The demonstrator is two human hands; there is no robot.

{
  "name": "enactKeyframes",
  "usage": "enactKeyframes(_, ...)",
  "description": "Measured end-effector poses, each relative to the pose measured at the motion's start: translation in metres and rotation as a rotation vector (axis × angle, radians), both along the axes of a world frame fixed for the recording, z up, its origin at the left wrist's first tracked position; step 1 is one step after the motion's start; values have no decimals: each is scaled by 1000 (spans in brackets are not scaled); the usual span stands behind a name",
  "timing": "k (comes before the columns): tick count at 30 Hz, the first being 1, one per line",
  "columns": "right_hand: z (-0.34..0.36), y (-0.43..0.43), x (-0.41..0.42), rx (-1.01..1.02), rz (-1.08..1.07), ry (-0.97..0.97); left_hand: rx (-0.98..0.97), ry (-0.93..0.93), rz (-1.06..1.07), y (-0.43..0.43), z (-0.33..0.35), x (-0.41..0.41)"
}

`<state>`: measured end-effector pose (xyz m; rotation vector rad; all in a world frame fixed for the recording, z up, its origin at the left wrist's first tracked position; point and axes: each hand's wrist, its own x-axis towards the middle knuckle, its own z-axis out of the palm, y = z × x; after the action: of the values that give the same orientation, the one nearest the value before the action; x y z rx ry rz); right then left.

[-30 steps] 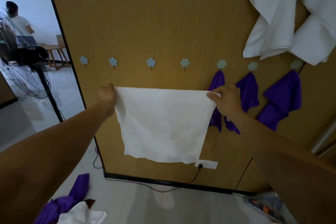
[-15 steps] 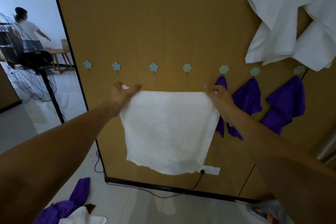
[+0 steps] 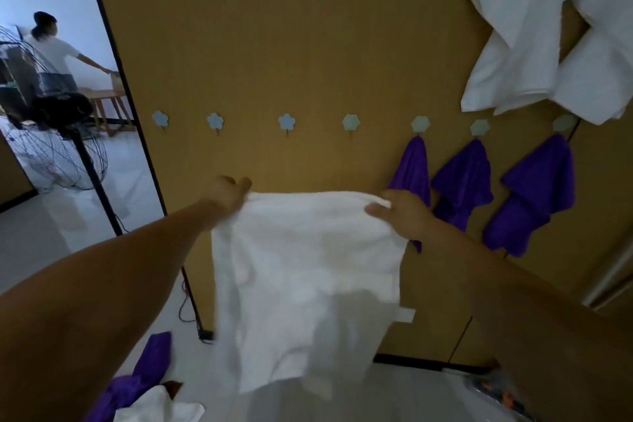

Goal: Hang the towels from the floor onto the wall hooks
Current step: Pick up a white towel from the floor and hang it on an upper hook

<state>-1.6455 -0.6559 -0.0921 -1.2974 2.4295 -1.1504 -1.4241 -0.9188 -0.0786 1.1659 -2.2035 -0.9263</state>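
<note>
I hold a white towel spread in front of the brown wall. My left hand pinches its top left corner and my right hand grips its top right corner. The towel hangs loose and blurred below the row of wall hooks. Four pale hooks stand bare, among them one above the towel and another to its right. Three purple towels hang on the hooks to the right. On the floor at lower left lie a purple towel and a white towel.
Two large white towels hang high on the right. A standing fan is at the left by a doorway, where a person stands in the far room. A black cable runs down to the floor by the wall edge.
My hands have dropped a little and come closer together, so the towel's top edge sags. The towel swings and folds below. The person in the far room has reached out an arm.
</note>
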Motion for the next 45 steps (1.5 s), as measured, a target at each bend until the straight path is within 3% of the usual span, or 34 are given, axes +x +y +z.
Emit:
enactKeyframes(6,3,6,-3,41,-26,47,96,80,39,6,2,-9)
enactKeyframes(12,20,7,-13,0,-152,390,118,218,118,14,14,-26)
enactKeyframes(16,36,7,-18,-74,-179,284,240,522,178,16,29,-38)
enactKeyframes(19,54,2,-20,-239,-224,215,297,593,186,22,42,-45)
enactKeyframes(24,81,2,-32,-361,-301,57,299,514,-131,47,62,-51)
enactKeyframes(29,85,12,-47,-290,-332,169,402,94,-676,74,74,-53)
enactKeyframes(34,84,27,-58,-328,-297,182,230,-51,-645,93,81,-70)
enactKeyframes(40,97,52,-80,-425,-266,182,431,205,-647,90,101,-85)
enactKeyframes(45,112,63,-91,-361,-198,293,417,-47,-725,94,121,-101)
